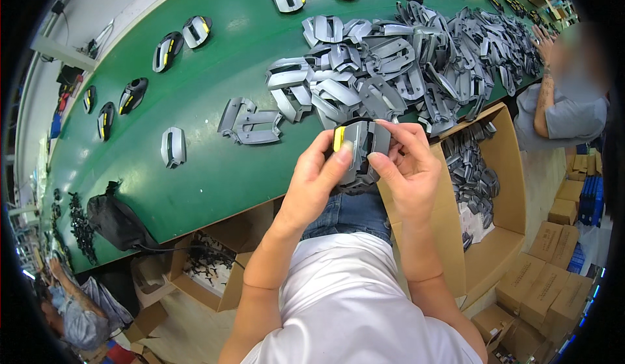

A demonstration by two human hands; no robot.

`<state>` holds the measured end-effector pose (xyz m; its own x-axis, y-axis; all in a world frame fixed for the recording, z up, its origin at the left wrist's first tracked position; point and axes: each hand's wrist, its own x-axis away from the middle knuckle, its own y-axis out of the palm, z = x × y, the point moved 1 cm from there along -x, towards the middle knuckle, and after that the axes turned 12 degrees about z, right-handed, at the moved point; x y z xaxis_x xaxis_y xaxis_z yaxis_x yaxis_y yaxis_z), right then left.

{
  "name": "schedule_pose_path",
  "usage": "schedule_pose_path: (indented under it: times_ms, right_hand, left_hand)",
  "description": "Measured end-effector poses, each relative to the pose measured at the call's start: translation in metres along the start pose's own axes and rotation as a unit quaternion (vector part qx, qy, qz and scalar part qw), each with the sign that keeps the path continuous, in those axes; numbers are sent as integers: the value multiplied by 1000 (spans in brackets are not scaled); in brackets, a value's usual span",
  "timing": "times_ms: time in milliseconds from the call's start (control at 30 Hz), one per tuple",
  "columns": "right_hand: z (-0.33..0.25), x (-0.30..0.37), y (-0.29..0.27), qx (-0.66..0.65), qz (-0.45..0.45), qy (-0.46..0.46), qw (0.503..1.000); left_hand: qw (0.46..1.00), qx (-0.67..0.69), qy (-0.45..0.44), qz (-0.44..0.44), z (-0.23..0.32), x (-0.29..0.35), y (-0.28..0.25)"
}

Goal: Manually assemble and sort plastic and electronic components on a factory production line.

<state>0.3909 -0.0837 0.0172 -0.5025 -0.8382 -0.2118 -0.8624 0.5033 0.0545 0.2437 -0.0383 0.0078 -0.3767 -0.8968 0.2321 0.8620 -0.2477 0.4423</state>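
Observation:
Between my two hands is a grey-and-black plastic housing [359,152] with a yellow strip on its left side, held above the near table edge. My left hand [314,180] grips its left side, thumb on the grey face near the yellow part. On the other side, my right hand [411,169] has thumb and fingers closed on its right edge. What is under the housing is hidden by my hands. Just beyond lies a large heap of grey U-shaped plastic covers [390,58]. A few loose covers [250,123] lie left of it.
Finished-looking grey, black and yellow housings [168,52] stand spaced along the green table [221,188]. A black pouch [117,221] lies at its left end. Cardboard boxes holding parts stand at right [498,247] and lower left [231,286]. Other people [553,104] work at both sides.

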Motion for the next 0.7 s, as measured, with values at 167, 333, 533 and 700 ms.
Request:
schedule_pose_path:
  times_ms: [167, 333, 533, 700]
  right_hand:
    - [-2, -6, 3, -130, -58, 132, 981]
    - [4, 6, -11, -142, -72, 174, 972]
    - [-3, 8, -10, -157, -76, 166, 971]
    - [-11, 6, -9, 16, -61, -64, 996]
  left_hand:
    - [998, -43, 43, 19, 0, 1, 5]
    - [948, -205, 239, 48, -5, 3, 4]
    - [952, -207, 223, 36, -7, 7, 5]
    - [976, -116, 183, -35, -3, -6, 1]
